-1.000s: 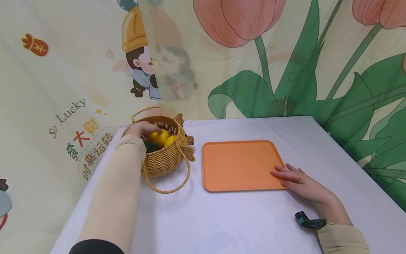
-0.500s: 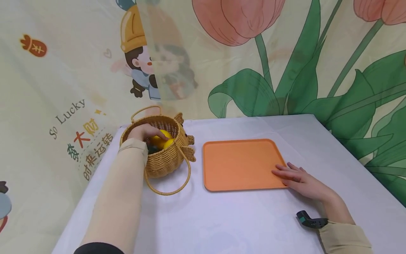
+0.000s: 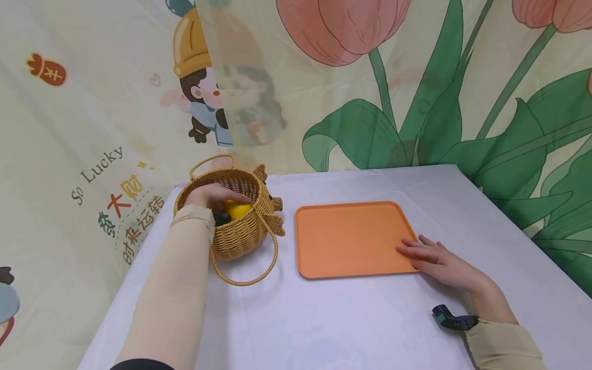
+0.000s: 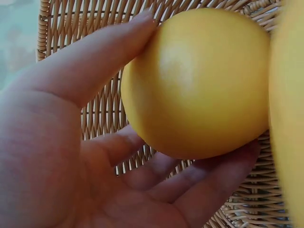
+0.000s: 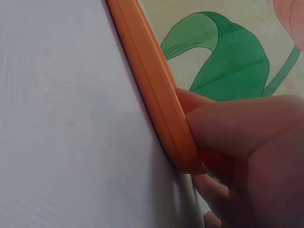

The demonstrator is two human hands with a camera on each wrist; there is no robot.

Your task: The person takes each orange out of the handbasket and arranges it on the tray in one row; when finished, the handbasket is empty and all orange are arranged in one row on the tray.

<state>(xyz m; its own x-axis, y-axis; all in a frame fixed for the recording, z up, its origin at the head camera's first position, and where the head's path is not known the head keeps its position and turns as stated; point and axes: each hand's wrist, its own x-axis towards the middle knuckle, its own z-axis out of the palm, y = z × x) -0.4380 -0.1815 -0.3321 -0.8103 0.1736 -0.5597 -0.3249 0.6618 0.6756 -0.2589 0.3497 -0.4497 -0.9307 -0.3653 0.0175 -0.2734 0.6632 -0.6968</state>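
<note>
My left hand (image 3: 210, 195) reaches into the wicker basket (image 3: 236, 244), partly hidden by its rim. In the left wrist view, the thumb lies on one side of a smooth round yellow fruit (image 4: 199, 85) and the fingers curl under the other. A second yellow fruit (image 4: 289, 118) touches or overlaps it at the right edge. Something dark green (image 3: 222, 219) lies beside the yellow ones in the basket. Over at the tray's right side, my right hand (image 3: 441, 264) rests its extended fingers on the rim of the orange tray (image 3: 347, 241).
The basket's front loop handle (image 3: 245, 282) droops onto the white tablecloth (image 3: 296, 318), while its other handle (image 3: 210, 156) stands up behind. A printed curtain (image 3: 277, 133) hangs along the back of the table. A black band (image 3: 455, 321) sits at the right wrist.
The left hand has shifted slightly right and deeper into the basket, and the yellow fruit has moved under it. The right hand stays on the tray.
</note>
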